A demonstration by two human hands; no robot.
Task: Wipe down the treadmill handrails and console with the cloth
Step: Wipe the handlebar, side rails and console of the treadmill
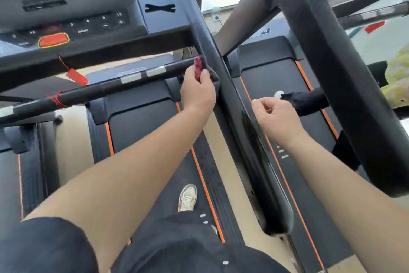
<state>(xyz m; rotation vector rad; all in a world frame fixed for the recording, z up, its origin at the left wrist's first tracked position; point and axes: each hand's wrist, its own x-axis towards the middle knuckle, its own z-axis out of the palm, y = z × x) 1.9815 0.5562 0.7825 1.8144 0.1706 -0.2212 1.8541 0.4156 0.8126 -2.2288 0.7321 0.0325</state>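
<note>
My left hand (198, 90) grips a dark cloth (211, 74) with a red patch and holds it against the right handrail (250, 131) of the treadmill, just where the front crossbar (106, 89) meets it. The handrail is a long black bar running from the console down toward me. The console (73, 22) with its buttons and red stop key (53, 40) sits at the upper left. My right hand (275, 118) hovers to the right of the handrail with its fingers loosely curled, holding nothing.
A red safety tag (76, 76) hangs from the console on a cord. A second treadmill (287, 86) stands on the right, its thick black upright (345, 86) crossing close to my right arm. My shoe (187, 197) is on the belt (141, 126) below.
</note>
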